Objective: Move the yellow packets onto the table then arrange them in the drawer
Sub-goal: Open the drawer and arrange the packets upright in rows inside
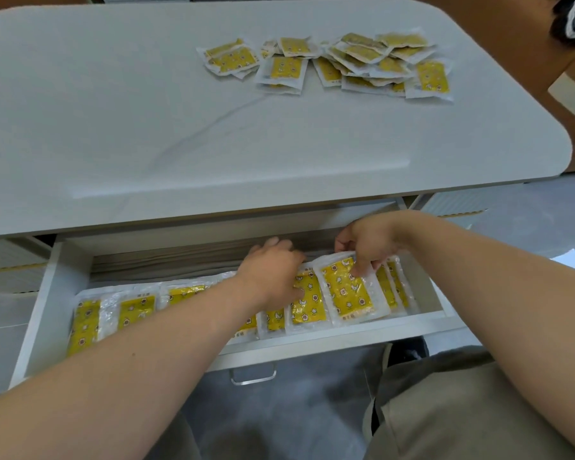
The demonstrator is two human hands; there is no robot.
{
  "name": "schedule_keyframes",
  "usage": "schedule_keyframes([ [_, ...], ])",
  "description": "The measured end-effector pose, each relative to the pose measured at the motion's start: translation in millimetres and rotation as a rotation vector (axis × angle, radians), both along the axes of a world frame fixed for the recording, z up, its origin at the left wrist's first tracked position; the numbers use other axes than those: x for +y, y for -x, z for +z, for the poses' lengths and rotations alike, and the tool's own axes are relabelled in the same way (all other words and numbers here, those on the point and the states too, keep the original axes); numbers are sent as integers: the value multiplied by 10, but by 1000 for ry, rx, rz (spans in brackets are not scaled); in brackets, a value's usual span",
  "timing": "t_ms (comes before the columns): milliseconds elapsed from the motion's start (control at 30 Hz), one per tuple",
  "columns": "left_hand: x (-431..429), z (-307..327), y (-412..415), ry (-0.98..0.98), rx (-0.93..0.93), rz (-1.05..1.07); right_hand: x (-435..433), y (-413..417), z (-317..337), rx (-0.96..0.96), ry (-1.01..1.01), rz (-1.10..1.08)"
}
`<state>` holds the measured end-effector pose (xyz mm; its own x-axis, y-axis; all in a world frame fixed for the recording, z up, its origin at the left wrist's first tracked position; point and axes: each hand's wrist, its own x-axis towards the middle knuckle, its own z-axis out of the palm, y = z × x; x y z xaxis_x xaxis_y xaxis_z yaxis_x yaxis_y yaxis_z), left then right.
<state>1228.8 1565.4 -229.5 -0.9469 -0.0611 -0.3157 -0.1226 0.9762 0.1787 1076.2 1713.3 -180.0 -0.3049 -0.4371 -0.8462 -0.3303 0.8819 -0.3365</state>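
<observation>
My right hand point(367, 242) pinches a packet point(347, 288) at centre-right in the drawer point(312, 343), my left hand point(273, 272) presses flat on the row point(180, 303); a careless tug could topple its leaning neighbours.

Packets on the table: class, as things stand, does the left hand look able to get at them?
Probably yes. The tabletop between the drawer and the loose packets is bare, so nothing blocks the way. But the left hand is down in the drawer on a packet, and would have to let go first.
</observation>
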Motion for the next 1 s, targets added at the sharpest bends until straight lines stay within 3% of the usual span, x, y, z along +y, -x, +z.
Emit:
schedule_keyframes([
  [367, -65, 283, -32, -3, 122, 38, -228, -361, 3, 457, -309, 396],
  [500, -118, 617, -18, -26, 192, 65, -407, -495, 404, 440, -331, 484],
  [633, -284, 996, -46, -98, 355, 223, -470, -393, 913, 216, -94, 344],
  [700, -409, 1068, -70, -141, 475, 352, -443, -264, 1072, 229, 105, 238],
  [767, -562, 1046, -1, -181, 572, 438, -450, -65, 1055, 381, 332, 49],
  [833, -734, 974, 188, -182, 642, 471, -475, 160, 851, 687, 500, -143],
  [900, -899, 897, 460, -143, 675, 466, -494, 358, 568, 927, 559, -304],
  [1000, -1067, 845, 914, -46, 656, 436, -548, 588, 292, 1125, 535, -465],
])
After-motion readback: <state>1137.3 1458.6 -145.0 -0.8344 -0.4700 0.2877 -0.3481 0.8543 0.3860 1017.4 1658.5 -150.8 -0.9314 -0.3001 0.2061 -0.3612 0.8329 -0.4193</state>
